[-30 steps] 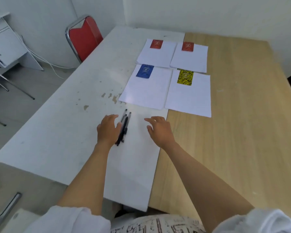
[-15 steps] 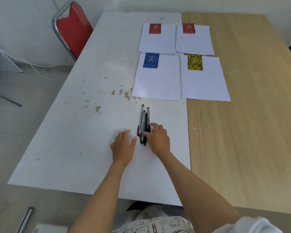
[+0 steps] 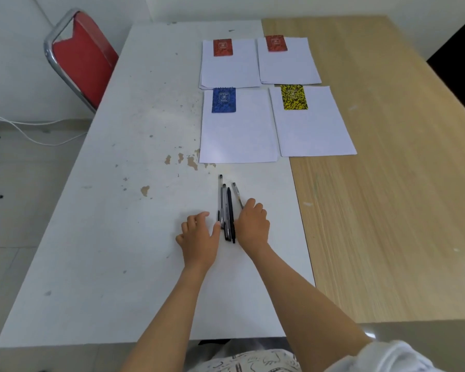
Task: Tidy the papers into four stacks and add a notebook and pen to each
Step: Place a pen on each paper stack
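Pens (image 3: 227, 210) lie bunched at centre frame on the white surface (image 3: 105, 237). The right hand (image 3: 252, 224) pinches the rightmost pen (image 3: 236, 194); the left hand (image 3: 199, 236) rests relaxed, thumb touching the bunch. Four paper stacks (image 3: 238, 135) with notebooks (image 3: 223, 100) sit above.

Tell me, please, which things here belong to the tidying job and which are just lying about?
Job: four paper stacks, two red notebooks, blue notebook, yellow notebook, pens between left hand and right hand.
Lying about: red chair, floor cable.
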